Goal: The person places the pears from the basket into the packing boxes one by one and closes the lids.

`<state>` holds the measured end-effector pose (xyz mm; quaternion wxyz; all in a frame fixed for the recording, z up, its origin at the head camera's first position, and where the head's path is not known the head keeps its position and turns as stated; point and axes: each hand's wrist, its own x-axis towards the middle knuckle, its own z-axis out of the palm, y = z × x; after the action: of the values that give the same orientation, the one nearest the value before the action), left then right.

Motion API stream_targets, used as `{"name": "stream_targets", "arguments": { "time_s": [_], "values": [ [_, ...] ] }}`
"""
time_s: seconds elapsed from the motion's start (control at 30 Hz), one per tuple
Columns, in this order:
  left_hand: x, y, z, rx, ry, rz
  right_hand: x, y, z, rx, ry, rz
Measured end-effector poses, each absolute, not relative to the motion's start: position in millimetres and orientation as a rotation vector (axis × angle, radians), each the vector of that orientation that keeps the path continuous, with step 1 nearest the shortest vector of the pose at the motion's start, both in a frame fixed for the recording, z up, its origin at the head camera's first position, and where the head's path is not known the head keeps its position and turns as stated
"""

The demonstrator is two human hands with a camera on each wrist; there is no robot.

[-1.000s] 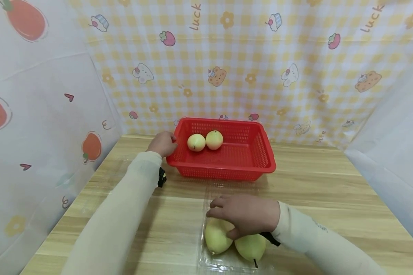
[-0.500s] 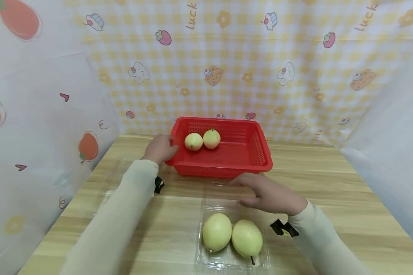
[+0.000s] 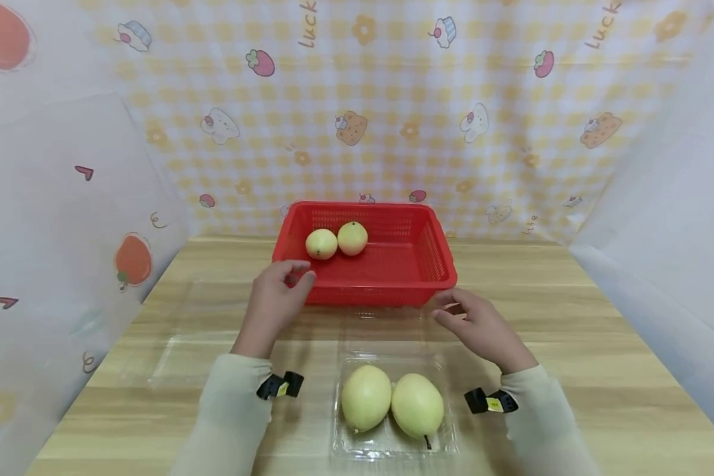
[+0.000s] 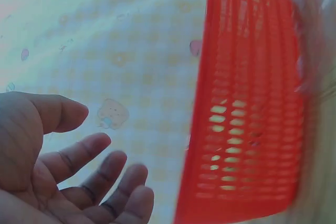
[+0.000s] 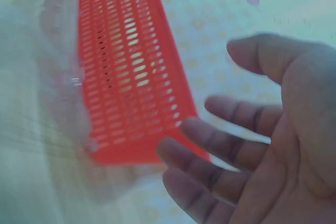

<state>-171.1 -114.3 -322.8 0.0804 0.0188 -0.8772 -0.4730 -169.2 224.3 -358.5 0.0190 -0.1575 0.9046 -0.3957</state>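
A red plastic basket [image 3: 387,271] stands at the back of the table with two pale yellow pears [image 3: 352,238] in its left half. My left hand [image 3: 276,301] is at its front left corner, fingers loosely bent and holding nothing. Near the front right corner is my right hand [image 3: 482,327], likewise with relaxed fingers and nothing in them. Between my forearms lies a clear plastic clamshell box [image 3: 387,446], its lid folded back toward the basket. In it sit a left pear [image 3: 365,398] and a right pear [image 3: 417,405], side by side.
Another clear plastic container [image 3: 184,354], faint against the wood, lies on the table's left side. A patterned checked curtain [image 3: 404,165] hangs right behind the basket, and white sheets close off both sides of the wooden table [image 3: 577,403].
My right hand has left the pears in the clamshell box and moved forward and right to the basket's corner. My left hand has drawn back from the basket's left rim. The head view has shifted slightly.
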Motion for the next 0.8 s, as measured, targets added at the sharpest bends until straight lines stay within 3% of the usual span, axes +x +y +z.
{"name": "stream_targets", "arguments": {
  "time_s": [0.33,0.53,0.8],
  "values": [
    [-154.1,-102.5,-364.0,0.073,-2.678,-1.826,-155.8,226.0,-383.7,-0.001,2.541,-1.577],
    [-151.1,-91.6,-382.8,0.094,-2.81,-1.845,-152.0,214.9,-397.1,-0.003,2.513,-1.511],
    [-147.9,-82.5,-393.8,-0.078,-2.944,-1.625,-149.8,211.7,-405.7,-0.028,2.539,-1.47]
  ]
}}
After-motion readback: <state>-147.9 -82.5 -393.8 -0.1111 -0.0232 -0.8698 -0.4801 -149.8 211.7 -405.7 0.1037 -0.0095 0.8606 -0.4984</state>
